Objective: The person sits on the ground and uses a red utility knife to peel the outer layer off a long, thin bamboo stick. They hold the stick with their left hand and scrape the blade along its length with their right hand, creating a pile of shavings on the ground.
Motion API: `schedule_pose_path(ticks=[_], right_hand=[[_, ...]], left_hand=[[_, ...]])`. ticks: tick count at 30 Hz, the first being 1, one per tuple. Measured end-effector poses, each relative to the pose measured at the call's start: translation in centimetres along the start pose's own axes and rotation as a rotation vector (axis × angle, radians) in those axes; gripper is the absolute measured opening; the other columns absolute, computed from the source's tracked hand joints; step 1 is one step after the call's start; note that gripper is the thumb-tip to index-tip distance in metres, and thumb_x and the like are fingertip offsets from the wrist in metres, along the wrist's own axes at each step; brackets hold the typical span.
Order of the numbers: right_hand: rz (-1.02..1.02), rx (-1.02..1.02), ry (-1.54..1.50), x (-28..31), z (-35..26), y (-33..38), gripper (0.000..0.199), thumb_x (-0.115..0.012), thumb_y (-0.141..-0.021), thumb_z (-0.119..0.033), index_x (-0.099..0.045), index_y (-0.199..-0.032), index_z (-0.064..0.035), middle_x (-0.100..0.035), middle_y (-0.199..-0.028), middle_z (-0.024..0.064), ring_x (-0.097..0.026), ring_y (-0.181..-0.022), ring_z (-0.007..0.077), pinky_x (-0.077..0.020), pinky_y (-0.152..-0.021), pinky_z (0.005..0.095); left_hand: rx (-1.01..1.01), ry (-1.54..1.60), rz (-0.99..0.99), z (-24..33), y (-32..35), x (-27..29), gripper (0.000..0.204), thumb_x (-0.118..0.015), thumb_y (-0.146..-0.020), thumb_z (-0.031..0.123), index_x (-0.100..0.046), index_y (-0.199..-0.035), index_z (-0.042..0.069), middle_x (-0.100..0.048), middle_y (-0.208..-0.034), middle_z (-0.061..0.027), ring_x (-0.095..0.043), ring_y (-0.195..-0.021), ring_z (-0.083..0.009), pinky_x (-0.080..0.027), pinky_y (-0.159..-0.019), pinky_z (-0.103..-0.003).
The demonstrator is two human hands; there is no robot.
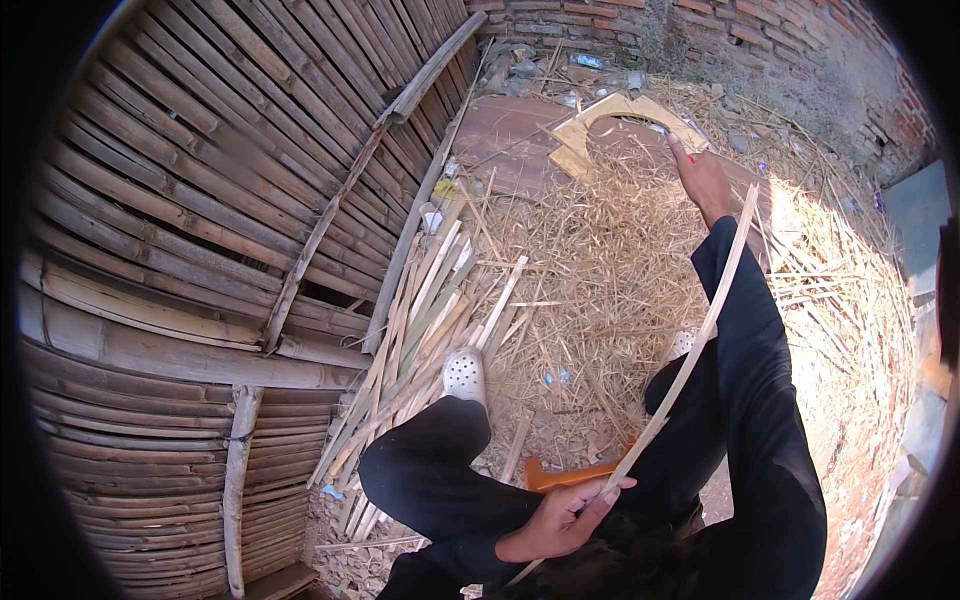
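My left hand (565, 520) is closed on a long, thin bamboo strip (690, 365), pinched between thumb and fingers near its lower end. The strip slants up to the right and passes in front of my right sleeve. My right hand (703, 182) is stretched far forward, its fingers curled. A small bit of red shows at those fingers, but what they grip is too small to make out. Close beyond the fingertips lies a curved, arch-shaped pale wooden piece (622, 106); whether they touch it, I cannot tell.
Bamboo shavings (620, 260) cover the ground ahead. Split bamboo strips (420, 330) are heaped by my left shoe (464, 376). An orange object (570, 476) sits between my legs. A bamboo-slat wall (200, 200) rises at left, a brick wall (790, 45) at the back.
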State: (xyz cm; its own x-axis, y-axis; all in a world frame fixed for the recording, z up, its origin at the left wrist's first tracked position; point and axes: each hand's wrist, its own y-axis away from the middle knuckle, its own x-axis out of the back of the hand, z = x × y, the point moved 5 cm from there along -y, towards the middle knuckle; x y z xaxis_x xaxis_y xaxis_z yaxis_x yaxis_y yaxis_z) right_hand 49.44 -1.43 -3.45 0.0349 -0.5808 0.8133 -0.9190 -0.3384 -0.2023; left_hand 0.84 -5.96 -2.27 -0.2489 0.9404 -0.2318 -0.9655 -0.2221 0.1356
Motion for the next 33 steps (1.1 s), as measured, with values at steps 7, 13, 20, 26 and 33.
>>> schedule_pose_path(ticks=[7, 13, 20, 26, 33], right_hand=[[-0.302, 0.179, -0.189, -0.7, -2.4, 5.4, 0.081, -0.043, -0.084, -0.074, -0.043, -0.049, -0.0005, -0.04, -0.047, 0.0101, -0.035, -0.045, 0.024, -0.0341, -0.048, 0.0402], [-0.496, 0.878, -0.178, 1.6, -12.6, 21.4, 0.062, -0.059, -0.075, -0.07, -0.065, -0.056, -0.0104, -0.054, -0.047, 0.0111, -0.059, -0.048, 0.0312, -0.0444, -0.046, 0.0384], [-0.496, 0.962, -0.199, 1.5, -13.4, 24.1, 0.064, -0.066, -0.066, -0.071, -0.054, -0.05, -0.0098, -0.052, -0.047, 0.0067, -0.055, -0.043, 0.0267, -0.0411, -0.042, 0.037], [-0.335, 1.061, -0.138, 1.6, -13.2, 23.8, 0.066, -0.066, -0.065, -0.073, -0.052, -0.048, -0.0107, -0.051, -0.045, 0.0066, -0.054, -0.041, 0.0256, -0.0409, -0.042, 0.0365], [-0.211, 0.511, 0.031, 1.3, -10.6, 14.3, 0.072, -0.049, -0.078, -0.076, -0.063, -0.058, -0.0081, -0.056, -0.048, 0.0099, -0.059, -0.048, 0.0281, -0.0451, -0.048, 0.0427]], left_hand=[[0.087, 0.253, 0.334, 0.6, -2.5, 5.3, 0.037, -0.041, -0.101, 0.021, -0.045, -0.13, -0.001, -0.04, -0.048, 0.0029, -0.034, -0.038, -0.004, -0.029, -0.04, -0.019], [-0.041, 0.444, 0.458, 1.6, -3.8, 7.0, 0.043, -0.045, -0.1, 0.016, -0.038, -0.139, 0.0, -0.046, -0.051, -0.0015, -0.035, -0.037, -0.0051, -0.03, -0.04, -0.017], [0.038, 0.202, 0.479, 2.3, -4.1, 7.0, 0.046, -0.045, -0.1, 0.014, -0.034, -0.143, 0.002, -0.048, -0.054, -0.0016, -0.04, -0.042, -0.005, -0.035, -0.044, -0.019], [-0.043, 0.047, 0.505, 2.7, -4.3, 6.3, 0.045, -0.047, -0.099, 0.01, -0.036, -0.143, 0.002, -0.045, -0.059, 0.0035, -0.041, -0.051, -0.003, -0.033, -0.048, -0.018], [0.01, 0.109, 0.385, 1.9, -2.9, 3.3, 0.047, -0.046, -0.099, 0.011, -0.034, -0.143, 0.0, -0.044, -0.054, 0.0013, -0.04, -0.046, -0.0041, -0.034, -0.046, -0.019]])
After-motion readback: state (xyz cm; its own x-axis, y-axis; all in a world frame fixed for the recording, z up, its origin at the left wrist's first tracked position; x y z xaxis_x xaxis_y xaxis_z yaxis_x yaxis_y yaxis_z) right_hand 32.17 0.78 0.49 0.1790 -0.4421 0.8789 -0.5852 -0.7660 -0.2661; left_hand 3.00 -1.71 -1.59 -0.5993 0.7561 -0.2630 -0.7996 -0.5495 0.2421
